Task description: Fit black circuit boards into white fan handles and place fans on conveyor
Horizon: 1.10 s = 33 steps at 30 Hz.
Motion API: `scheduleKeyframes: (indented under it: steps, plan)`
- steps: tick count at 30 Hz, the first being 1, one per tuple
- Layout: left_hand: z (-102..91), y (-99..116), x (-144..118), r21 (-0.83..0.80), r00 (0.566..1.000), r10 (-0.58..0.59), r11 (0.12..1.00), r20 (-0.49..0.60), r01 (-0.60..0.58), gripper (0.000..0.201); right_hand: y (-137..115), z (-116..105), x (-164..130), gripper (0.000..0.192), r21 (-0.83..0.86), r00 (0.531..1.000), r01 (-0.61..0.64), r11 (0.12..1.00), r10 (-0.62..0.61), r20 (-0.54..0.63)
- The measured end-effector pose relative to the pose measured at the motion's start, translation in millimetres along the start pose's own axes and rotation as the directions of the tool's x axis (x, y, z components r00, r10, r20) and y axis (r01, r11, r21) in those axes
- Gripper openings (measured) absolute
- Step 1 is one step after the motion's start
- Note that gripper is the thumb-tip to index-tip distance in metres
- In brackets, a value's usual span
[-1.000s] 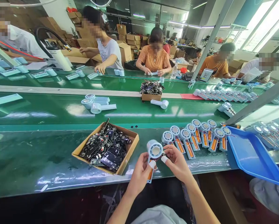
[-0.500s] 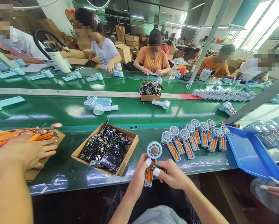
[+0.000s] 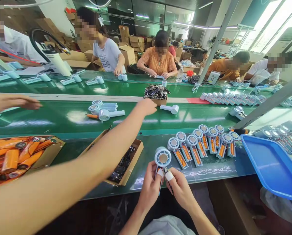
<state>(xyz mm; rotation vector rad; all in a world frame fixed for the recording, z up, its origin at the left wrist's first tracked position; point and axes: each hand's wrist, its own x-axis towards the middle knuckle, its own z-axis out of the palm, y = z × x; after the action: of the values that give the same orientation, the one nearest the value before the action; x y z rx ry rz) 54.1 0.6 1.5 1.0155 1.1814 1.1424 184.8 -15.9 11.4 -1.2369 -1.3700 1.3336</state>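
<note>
Carefully now: both my left hand (image 3: 149, 189) and right hand (image 3: 181, 189) pinch shut on the handheld fan half (image 3: 162, 159); I'd better seat its wiring without tugging.

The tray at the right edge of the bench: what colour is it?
The tray is plain blue, seen best in the head view.

Pale-blue handheld fan (image 3: 162, 158) held upright above table edge, handle apparently open.

Single head-worn view, looking forward and down: the wearer's left hand (image 3: 149, 187) and right hand (image 3: 181, 189) lie close below, the green conveyor belt (image 3: 63, 117) and facing workers beyond.
</note>
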Motion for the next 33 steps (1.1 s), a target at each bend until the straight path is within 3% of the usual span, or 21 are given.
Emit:
scheduleKeyframes:
  steps: [2, 5, 10, 12, 15, 17, 19, 22, 26, 30, 33]
  plan:
    - [2.7, -1.0, 1.0, 0.057, 0.997, -0.032, 0.998, -0.076, 0.037, 0.022, 2.1, 4.1, -7.6, 0.036, -0.068, 0.995, 0.054, 0.996, -0.059, -0.075]
    - [4.7, -2.1, 3.6, 0.101, 0.989, -0.043, 0.993, -0.143, 0.058, 0.022, 7.9, 10.6, -14.4, 0.036, -0.274, 0.969, 0.133, 0.953, -0.183, -0.165]
    - [7.1, -6.6, 4.5, -0.084, 0.995, -0.069, 0.995, -0.075, 0.062, 0.035, 20.0, 20.5, -10.7, 0.046, -0.589, 0.899, 0.174, 0.789, -0.371, -0.231]
    - [9.0, -9.6, 2.8, -0.078, 0.993, -0.046, 0.996, -0.105, 0.037, 0.039, 22.0, 24.3, -9.3, 0.052, -0.717, 0.913, 0.147, 0.682, -0.372, -0.166]
    - [11.1, -13.5, 0.9, -0.012, 0.988, -0.019, 1.0, -0.154, 0.018, 0.04, 20.2, 28.6, -9.5, 0.058, -0.893, 0.957, 0.075, 0.444, -0.283, -0.061]
    - [11.2, -15.8, 1.0, -0.01, 0.987, -0.018, 1.0, -0.16, 0.016, 0.039, 17.7, 29.8, -9.7, 0.062, -0.953, 0.978, 0.038, 0.301, -0.205, -0.026]
    - [10.4, -18.7, 2.2, -0.02, 0.985, -0.023, 1.0, -0.171, 0.02, 0.038, 17.0, 30.3, -9.1, 0.064, -0.975, 0.988, 0.048, 0.219, -0.156, 0.014]
    - [8.6, -24.0, 5.4, -0.038, 0.981, -0.059, 0.998, -0.186, 0.053, 0.037, 22.4, 31.9, -6.6, 0.066, -0.972, 0.975, 0.128, 0.197, -0.203, 0.087]
    - [1.9, -25.8, 11.6, 0.0, 0.989, -0.085, 0.996, -0.123, 0.085, 0.035, 37.1, 35.4, -1.9, 0.067, -0.946, 0.949, 0.154, 0.285, -0.311, 0.06]
    - [-12.5, -10.8, 14.9, 0.325, 1.0, 0.007, 0.946, 0.0, -0.007, 0.025, 47.3, 32.1, 8.1, 0.063, -0.937, 0.957, 0.069, 0.344, -0.289, -0.036]
    - [-23.9, 8.2, 17.4, 0.544, 0.979, 0.181, 0.814, 0.096, -0.204, 0.027, 51.9, 26.7, 20.0, 0.061, -0.958, 0.94, 0.039, 0.285, -0.334, -0.062]
